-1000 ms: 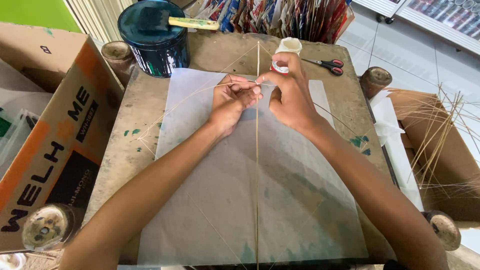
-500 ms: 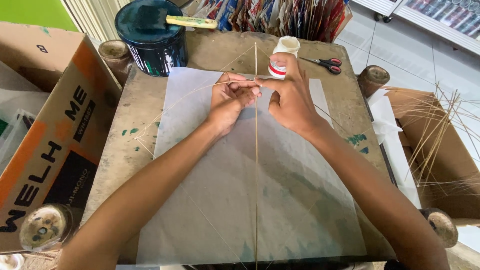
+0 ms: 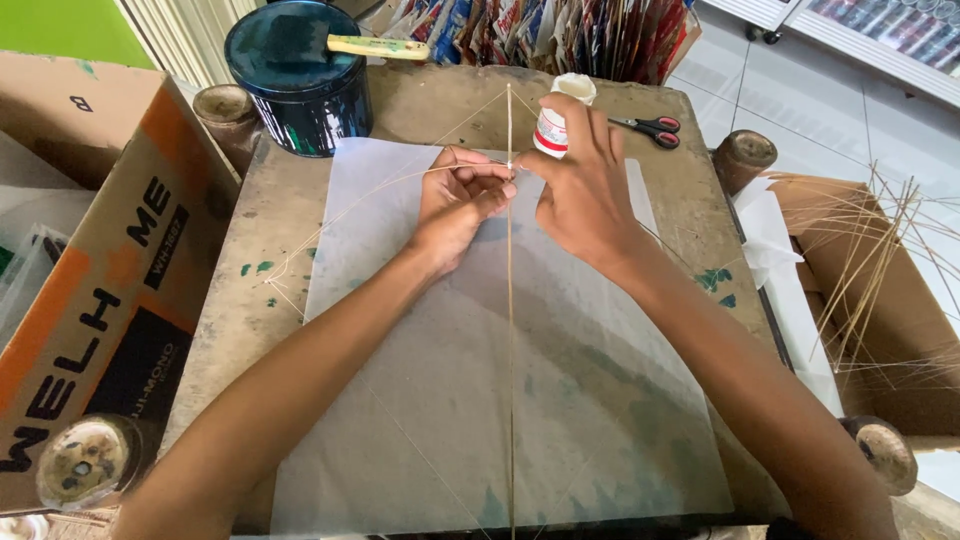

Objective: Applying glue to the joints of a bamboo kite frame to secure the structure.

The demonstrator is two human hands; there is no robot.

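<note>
Two thin bamboo sticks are crossing over a sheet of pale paper (image 3: 450, 400): a straight upright stick (image 3: 510, 350) running from the near edge to the far side of the worn table (image 3: 250, 300), and a bowed cross stick (image 3: 380, 185) arcing off to the left. The left hand (image 3: 460, 200) is pinching the crossing with closed fingertips, while the right hand (image 3: 585, 185) is closing on it from the other side. The sticks look featherlight, springy and easily snapped, best held right at the joint; the paper looks flimsy and tear-prone. A small white bottle (image 3: 555, 125) is standing just beyond the right hand, with red-handled scissors (image 3: 650, 127) further right. A dark round tin (image 3: 300, 85) topped by a brush (image 3: 385, 46) is sitting far left. Loose sticks (image 3: 880, 260) are spilling from a box at right.
</note>
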